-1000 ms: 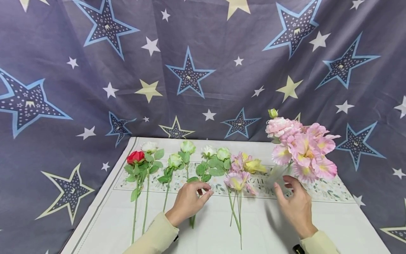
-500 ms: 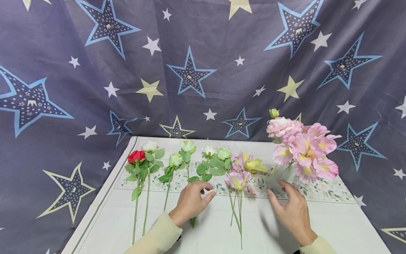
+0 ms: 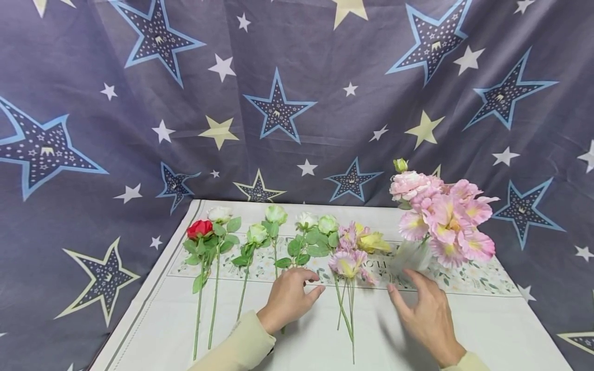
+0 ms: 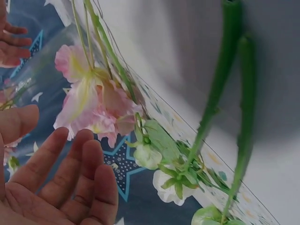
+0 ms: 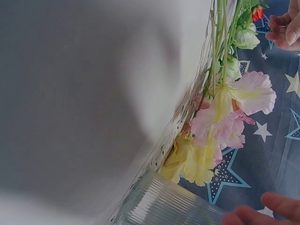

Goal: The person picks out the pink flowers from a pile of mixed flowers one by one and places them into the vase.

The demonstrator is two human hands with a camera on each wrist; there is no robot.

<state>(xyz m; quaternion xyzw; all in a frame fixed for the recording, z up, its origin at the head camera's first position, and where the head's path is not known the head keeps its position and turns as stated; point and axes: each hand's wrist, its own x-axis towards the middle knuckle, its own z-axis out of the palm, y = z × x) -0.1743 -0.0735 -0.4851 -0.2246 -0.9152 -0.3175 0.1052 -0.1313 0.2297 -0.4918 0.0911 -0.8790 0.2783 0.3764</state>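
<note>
My left hand (image 3: 290, 296) hovers over the table with loosely bent fingers, holding nothing. It is near the stems of a light green rose (image 3: 327, 223) and a white rose (image 3: 306, 220). To its right lie pink-and-yellow irises (image 3: 347, 264) and a yellow iris (image 3: 373, 242), stems toward me. My right hand (image 3: 427, 314), thumb and fingers spread, holds nothing. Just beyond it stands a clear ribbed vase (image 5: 161, 204) with a bunch of pink flowers (image 3: 447, 219) in it. In the head view I cannot tell whether its fingertips touch the vase.
Further left lie a red rose (image 3: 199, 229), another white rose (image 3: 219, 214) and pale green roses (image 3: 257, 233). A printed floral band (image 3: 482, 278) crosses the white tablecloth (image 3: 153, 330). Behind the table hangs a dark curtain (image 3: 278, 46) with stars.
My left hand has drifted right, toward the irises. My right hand has come left and nearer to me, away from the pink flowers. The flowers and vase look unmoved.
</note>
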